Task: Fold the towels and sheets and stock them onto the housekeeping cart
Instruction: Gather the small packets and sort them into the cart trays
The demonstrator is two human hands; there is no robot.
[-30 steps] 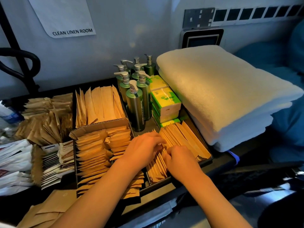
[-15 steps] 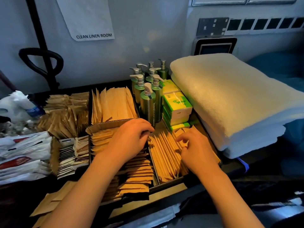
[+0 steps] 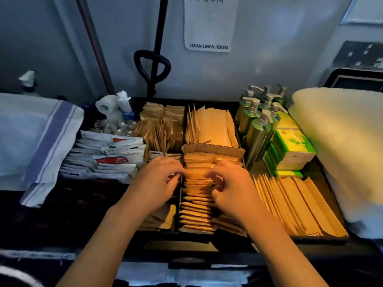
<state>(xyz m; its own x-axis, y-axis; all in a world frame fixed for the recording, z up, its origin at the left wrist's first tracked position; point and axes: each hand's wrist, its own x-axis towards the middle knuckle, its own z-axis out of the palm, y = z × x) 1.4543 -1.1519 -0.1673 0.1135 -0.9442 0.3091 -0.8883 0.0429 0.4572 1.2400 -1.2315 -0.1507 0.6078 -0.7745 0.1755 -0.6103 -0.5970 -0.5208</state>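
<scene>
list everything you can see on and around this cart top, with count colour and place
folded towels: a stack, count unclear, cream-white, right end of cart
striped cloth: one, white with blue stripe, left end
pump bottles: about seven, green with silver pumps, back right of tray
boxes: a few stacked, green and white, beside the bottles
long paper sleeves: many, tan, front right compartment
paper packets: many, tan, centre compartment under the hands
tall packets: many, tan, back centre
small sachets: many, brown, back left of centre
plastic sachets: many, white with red print, left of tray
paper roll: one, white, back left
wall sign: one, white, above cart
left hand: on packets, fingers curled
right hand: on packets, fingers curled
</scene>
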